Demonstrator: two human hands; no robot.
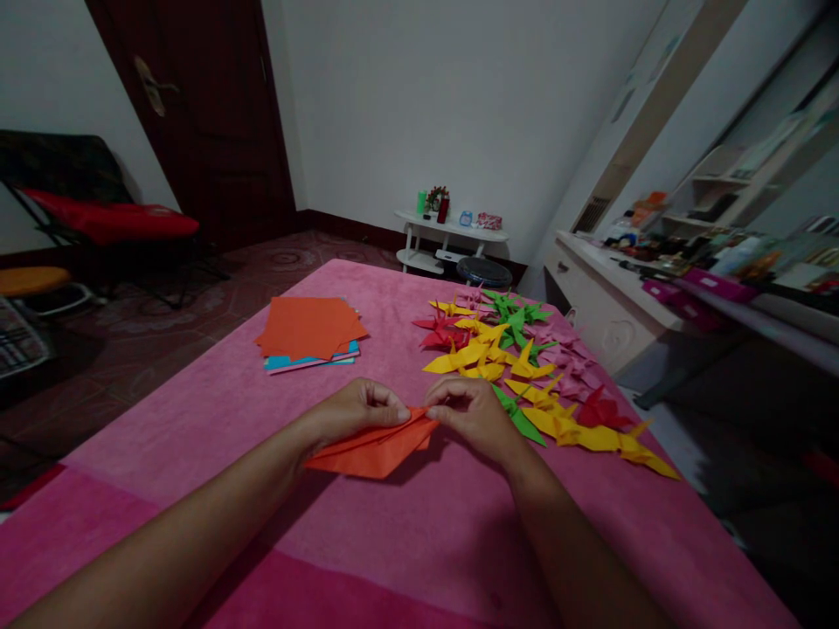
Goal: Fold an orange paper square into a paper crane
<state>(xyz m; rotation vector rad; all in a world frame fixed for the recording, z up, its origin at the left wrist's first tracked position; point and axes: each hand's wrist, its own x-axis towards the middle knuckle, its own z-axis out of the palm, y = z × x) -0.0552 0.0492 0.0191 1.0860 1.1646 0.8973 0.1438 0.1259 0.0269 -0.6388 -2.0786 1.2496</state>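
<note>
Between my two hands is a partly folded sheet of orange origami paper (pixel 380 456), held a little above the pink cloth. My left hand (pixel 357 411) pinches its upper edge, thumb on top and fingers curled. At the right end of the paper, my right hand (pixel 468 415) pinches the narrow tip with thumb and forefinger. The two thumbs are close together over the fold. Creased layers show along the top, while the lower part hangs as a wide flap. Parts of the fingers beneath the paper are hidden.
A stack of square paper (pixel 311 328), orange on top with blue below, lies at the back left. Several folded paper cranes (pixel 485 341) in yellow, green, red and pink spread along the right side of the pink-covered table (pixel 367 559). A cluttered desk (pixel 616 279) stands beyond.
</note>
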